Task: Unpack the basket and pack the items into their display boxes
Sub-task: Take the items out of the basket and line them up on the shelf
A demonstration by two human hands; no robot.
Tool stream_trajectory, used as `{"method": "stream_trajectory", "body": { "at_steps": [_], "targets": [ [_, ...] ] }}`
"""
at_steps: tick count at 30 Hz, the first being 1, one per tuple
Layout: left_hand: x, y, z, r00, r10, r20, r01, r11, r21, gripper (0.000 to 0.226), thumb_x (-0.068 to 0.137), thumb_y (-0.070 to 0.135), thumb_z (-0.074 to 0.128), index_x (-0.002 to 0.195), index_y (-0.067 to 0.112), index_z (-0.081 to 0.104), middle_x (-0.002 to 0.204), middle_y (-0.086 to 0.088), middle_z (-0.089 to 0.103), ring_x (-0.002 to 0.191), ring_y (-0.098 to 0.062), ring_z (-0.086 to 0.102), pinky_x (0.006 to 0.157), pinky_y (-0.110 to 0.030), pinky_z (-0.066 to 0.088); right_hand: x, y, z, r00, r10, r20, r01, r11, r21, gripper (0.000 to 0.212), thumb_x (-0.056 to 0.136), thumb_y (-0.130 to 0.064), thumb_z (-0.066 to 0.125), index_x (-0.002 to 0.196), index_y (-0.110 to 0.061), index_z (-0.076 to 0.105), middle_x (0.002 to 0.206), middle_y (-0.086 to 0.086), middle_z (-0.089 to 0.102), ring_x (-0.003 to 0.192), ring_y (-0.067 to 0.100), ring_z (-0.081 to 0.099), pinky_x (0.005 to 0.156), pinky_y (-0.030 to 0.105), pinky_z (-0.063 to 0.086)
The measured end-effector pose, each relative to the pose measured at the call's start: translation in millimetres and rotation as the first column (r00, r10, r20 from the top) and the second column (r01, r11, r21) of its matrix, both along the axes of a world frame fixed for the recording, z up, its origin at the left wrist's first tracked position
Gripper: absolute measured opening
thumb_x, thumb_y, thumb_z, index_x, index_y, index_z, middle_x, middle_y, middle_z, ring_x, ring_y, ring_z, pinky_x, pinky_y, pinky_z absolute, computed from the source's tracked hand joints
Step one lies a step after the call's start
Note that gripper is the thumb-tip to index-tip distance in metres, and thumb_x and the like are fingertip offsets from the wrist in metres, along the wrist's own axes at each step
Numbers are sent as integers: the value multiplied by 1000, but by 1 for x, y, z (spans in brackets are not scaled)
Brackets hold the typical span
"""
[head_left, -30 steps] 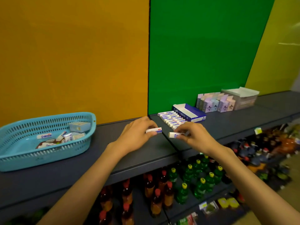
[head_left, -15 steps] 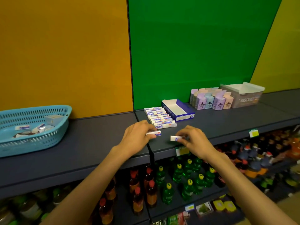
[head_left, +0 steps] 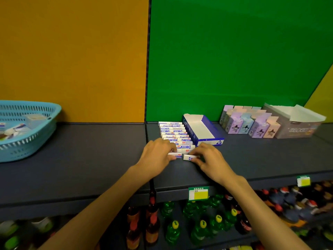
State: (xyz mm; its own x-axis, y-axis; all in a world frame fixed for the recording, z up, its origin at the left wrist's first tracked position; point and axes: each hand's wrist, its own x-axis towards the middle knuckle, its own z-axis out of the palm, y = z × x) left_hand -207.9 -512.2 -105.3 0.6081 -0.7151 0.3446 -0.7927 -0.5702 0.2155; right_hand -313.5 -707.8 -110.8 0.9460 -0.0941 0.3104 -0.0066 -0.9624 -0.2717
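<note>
My shelf is dark grey. The basket sits at its left end. Near the middle, rows of erasers run from the back edge forward, the blue box just beside them. Pastel cartons and a grey box stand toward the right end.

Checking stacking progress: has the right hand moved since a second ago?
Yes. The right hand carried its eraser forward to the near end of the eraser rows.

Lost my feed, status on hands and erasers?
Left hand and right hand each pinch an eraser at the near end of the eraser rows. Blue display box empty. Nothing blocking.
</note>
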Motion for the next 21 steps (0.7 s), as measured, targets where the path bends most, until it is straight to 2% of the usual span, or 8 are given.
{"method": "stream_trajectory", "body": {
  "at_steps": [5,9,16,21],
  "targets": [
    [2,-10,-7,999,23,37,-25,999,42,29,94,46,60,122,36,64,121,7,56,116,-15,49,94,-35,34,5,-7,-5,999,30,41,-28,999,-36,19,90,-30,71,107,-24,69,100,-6,62,97,15,53,81,30,47],
    [0,-11,-8,998,55,22,-56,998,30,30,93,48,62,120,37,64,114,7,52,111,-15,47,89,-34,32,9,-14,-11,995,58,84,-55,998,-44,23,90,-29,71,112,-21,70,102,-2,61,99,18,53,82,31,46],
    [-17,0,4,988,157,-2,-157,987,13,43,92,55,57,130,35,58,127,9,56,118,-14,50,95,-37,41,11,-21,-5,989,124,83,-120,992,-49,27,92,-37,67,116,-25,69,109,-6,60,105,15,50,86,28,39],
    [-39,18,21,961,273,30,-273,962,-19,47,94,54,54,137,33,55,137,8,55,122,-17,52,96,-39,44,8,-9,5,965,222,142,-226,974,17,23,96,-35,62,115,-24,68,114,-7,61,107,14,51,85,28,40]
  ]
}}
